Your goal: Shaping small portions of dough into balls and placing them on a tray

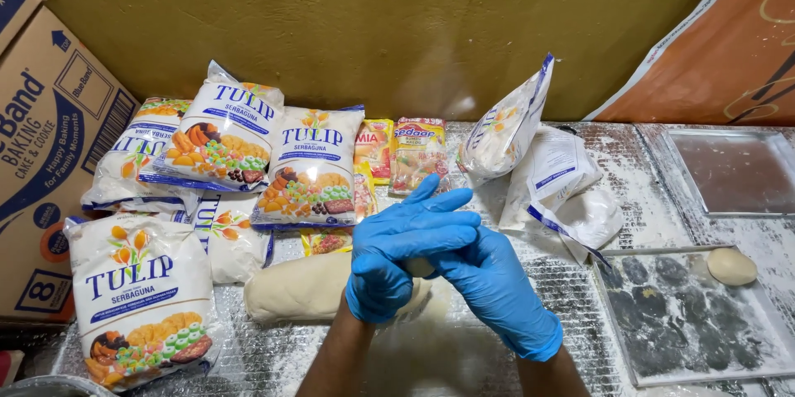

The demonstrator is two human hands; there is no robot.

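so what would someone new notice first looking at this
Two bright blue gloved hands at centre, the left hand and right hand clasped around a small piece of dough. Behind them lies a pale dough log, with white flour bags piled to the left. At right, one dough ball sits on a floury tray.

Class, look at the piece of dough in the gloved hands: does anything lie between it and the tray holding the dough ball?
Nothing visible does. The piece of dough sits between both hands; only floury table separates it from the tray.
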